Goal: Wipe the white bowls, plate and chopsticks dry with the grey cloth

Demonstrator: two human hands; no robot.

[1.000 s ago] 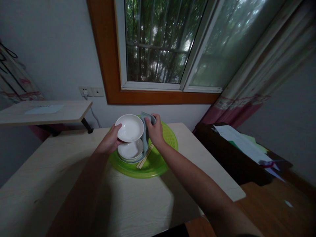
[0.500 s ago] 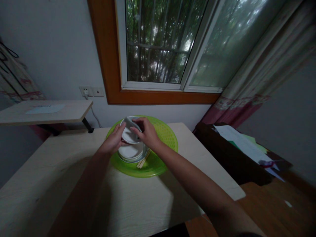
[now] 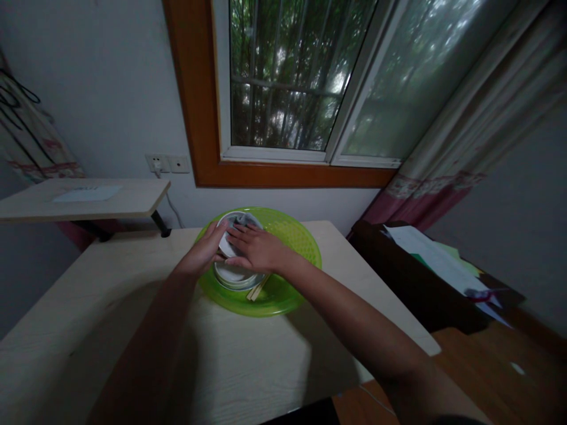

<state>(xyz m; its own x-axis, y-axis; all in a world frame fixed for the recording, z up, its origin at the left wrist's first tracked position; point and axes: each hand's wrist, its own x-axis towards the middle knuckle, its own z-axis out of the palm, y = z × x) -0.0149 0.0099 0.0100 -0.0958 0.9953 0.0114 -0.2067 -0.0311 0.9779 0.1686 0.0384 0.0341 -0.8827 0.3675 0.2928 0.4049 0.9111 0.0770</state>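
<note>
My left hand [image 3: 204,252] grips the left rim of a small white dish [image 3: 229,227], tilted and lifted just above a stack of white dishes [image 3: 234,275]. My right hand [image 3: 257,250] lies across the dish's face, fingers pressing a grey cloth [image 3: 239,222] against it. The stack stands in a round green plastic tray [image 3: 292,254] at the far side of a pale wooden table [image 3: 177,348]. A pair of wooden chopsticks [image 3: 256,289] leans in the tray beside the stack.
A window with a brown frame [image 3: 283,175] is behind the table. A low side table [image 3: 88,200] stands at the left. A dark cabinet [image 3: 434,283] with papers on it stands at the right, beside a curtain [image 3: 465,153].
My right hand has brought the cloth from the dish's right edge onto its face. The dish has come lower, closer to the stack.
</note>
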